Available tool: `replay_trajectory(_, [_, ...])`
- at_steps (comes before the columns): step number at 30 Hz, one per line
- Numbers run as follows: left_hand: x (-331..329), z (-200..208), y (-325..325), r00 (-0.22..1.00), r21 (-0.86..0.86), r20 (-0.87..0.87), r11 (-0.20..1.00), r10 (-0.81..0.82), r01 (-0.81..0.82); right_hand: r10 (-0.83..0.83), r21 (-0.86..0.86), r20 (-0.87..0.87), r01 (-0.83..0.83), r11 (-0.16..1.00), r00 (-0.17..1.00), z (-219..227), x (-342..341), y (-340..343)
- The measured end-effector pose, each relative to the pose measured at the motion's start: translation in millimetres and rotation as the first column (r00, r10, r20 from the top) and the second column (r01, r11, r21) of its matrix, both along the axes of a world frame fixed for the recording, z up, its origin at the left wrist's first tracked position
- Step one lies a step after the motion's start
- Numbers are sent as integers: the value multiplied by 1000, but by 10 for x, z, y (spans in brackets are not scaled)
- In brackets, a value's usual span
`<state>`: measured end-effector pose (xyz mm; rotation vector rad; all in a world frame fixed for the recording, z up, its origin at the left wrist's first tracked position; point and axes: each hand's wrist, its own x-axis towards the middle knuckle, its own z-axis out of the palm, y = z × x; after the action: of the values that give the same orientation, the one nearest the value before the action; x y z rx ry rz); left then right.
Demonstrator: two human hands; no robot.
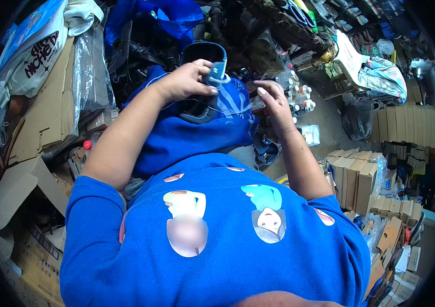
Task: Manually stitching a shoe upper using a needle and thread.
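My left hand (pixel 189 83) is closed on a blue-grey strap piece (pixel 218 69), its thumb and fingers on the near edge. Behind it stands a curved dark piece (pixel 204 49) with a blue rim; whether the two are joined I cannot tell. A pale loop shows at the strap's lower end. From there a thin light thread (pixel 230 111) runs across my lap to my right hand (pixel 275 100), whose fingers are bent around its end. Below my left hand, a black padded shoe-like part (pixel 198 112) rests on the blue cloth (pixel 192 137) over my lap.
Flattened cardboard (pixel 49 97) and bags lean at the left. Several small white bottles (pixel 302 97) stand beyond my right hand, near a clear container (pixel 309 135). A white chair (pixel 348 59) holds cloth at the far right. Stacked boxes (pixel 353 176) line the right side.
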<state>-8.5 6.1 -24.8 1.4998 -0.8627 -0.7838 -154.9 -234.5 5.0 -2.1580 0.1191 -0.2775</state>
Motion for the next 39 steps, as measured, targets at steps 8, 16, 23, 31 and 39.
replay_trajectory(8, [-43,-71,-147,915,147,404,987,-1,-64,367,-374,-410,-521,767,835,361,313,695])
replay_trajectory(16, [-116,50,-136,906,184,423,980,-7,-78,398,-315,-411,-538,782,820,358,133,586])
replay_trajectory(23, [76,300,0,859,324,459,943,-225,73,288,-154,-243,-330,931,926,493,-12,571])
replay_trajectory(31, [96,373,-104,920,349,351,936,-174,44,247,-335,-333,-359,871,910,487,103,651])
replay_trajectory(39, [176,324,-159,927,265,286,949,-244,168,210,-435,-343,-354,828,915,548,197,697])
